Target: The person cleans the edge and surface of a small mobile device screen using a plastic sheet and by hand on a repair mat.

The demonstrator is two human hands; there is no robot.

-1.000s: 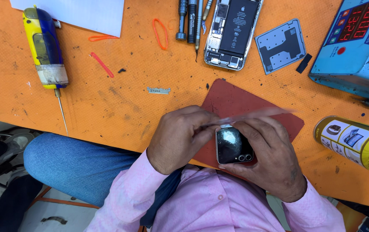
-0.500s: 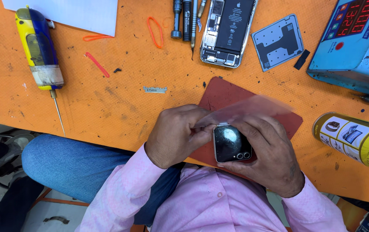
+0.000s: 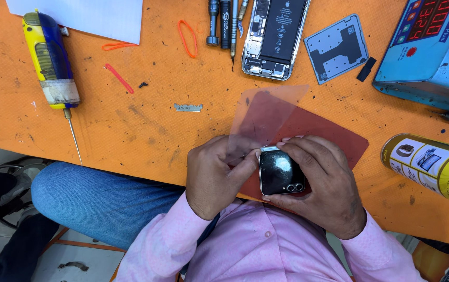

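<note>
Peeled higher than half a second ago, the clear film [image 3: 266, 117] now stands up from the small black phone [image 3: 281, 172], away from the body. His left hand [image 3: 219, 175] pinches the film's lower edge, fingers together. His right hand [image 3: 321, 185] wraps the phone over the red mat [image 3: 334, 138], probably gripping its sides.

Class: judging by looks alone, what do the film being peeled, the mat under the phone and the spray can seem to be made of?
Film: thin clear plastic, since the mat shows through it. Mat: probably matte rubber or silicone, dull red and flat. Can: likely metal, glossy printed surface.
</note>
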